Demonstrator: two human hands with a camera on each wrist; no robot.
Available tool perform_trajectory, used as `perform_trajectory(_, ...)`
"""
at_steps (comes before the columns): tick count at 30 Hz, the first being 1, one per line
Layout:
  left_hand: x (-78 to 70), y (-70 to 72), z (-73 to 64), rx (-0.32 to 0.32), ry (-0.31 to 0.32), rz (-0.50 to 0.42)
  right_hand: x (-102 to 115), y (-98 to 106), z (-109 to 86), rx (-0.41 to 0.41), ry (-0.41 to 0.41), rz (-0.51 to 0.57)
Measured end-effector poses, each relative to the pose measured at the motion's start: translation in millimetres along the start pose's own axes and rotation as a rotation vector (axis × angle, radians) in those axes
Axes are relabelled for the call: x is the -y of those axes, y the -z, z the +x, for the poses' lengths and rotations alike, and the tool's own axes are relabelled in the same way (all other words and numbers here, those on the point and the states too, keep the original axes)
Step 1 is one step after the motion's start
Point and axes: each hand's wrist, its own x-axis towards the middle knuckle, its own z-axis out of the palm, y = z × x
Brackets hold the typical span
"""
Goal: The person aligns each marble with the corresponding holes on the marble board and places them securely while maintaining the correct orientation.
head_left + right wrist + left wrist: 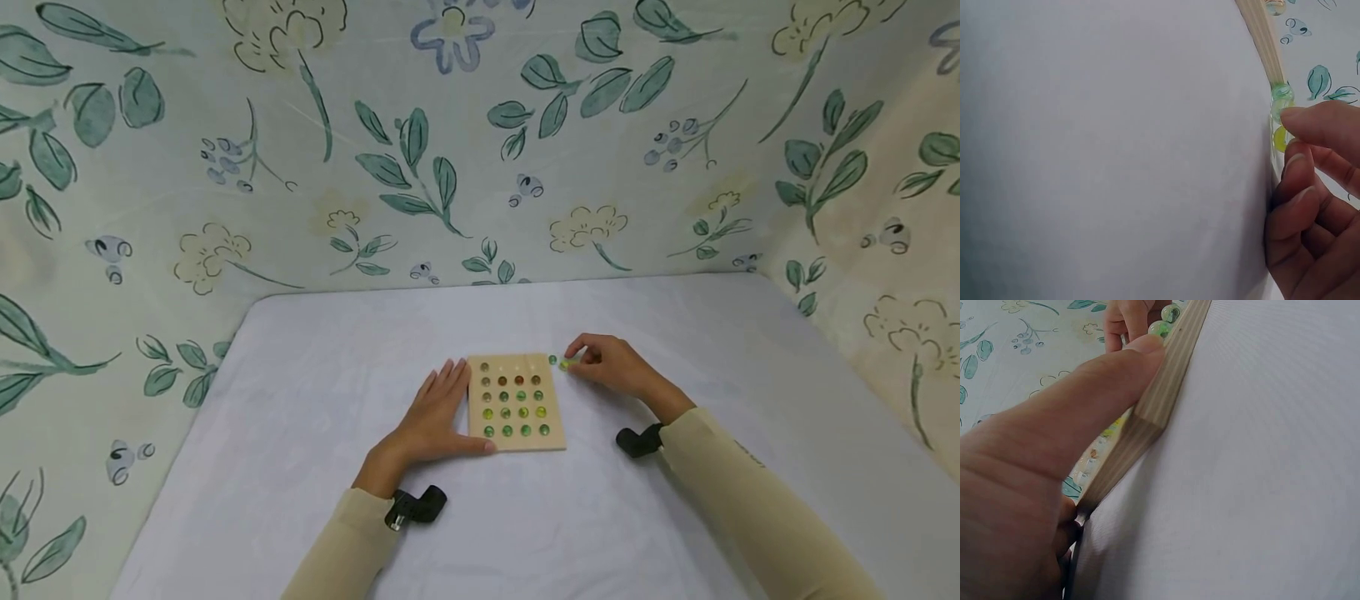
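Observation:
A pale wooden board (517,444) lies on the white-covered table, with rows of glass marbles (506,413) in its hollows. These marbles are green, yellow-green and brown; the far row has one at its left end and bare hollows beside it. My left hand (435,417) rests along the board's left side, fingers straight, thumb (1129,365) stretched onto the near edge. Beyond the board's far right corner, my right hand (611,365) has thumb and forefinger pinched at a yellow-green marble (1280,139), other fingers curled. Just left of those fingertips sits a green marble (552,360), by the board's corner.
White cloth (337,358) covers the table around the board. A leaf-and-flower patterned curtain (450,167) hangs behind the table and at both sides. Black wrist cameras (639,442) are strapped near both sleeves.

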Motion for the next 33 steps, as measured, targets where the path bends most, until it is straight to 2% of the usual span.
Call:
perform_trajectory(26, -3.2, 1.9, -1.3, -0.003, 0.004, -0.002, -4.9, -1.3, 1.0, -0.008, -0.071, -0.008)
perform_trajectory(33, -2.6, 1.5, -1.1, -0.004, 0.007, 0.005, -3.9, 1.3, 0.2, -0.002, -0.054, 0.008)
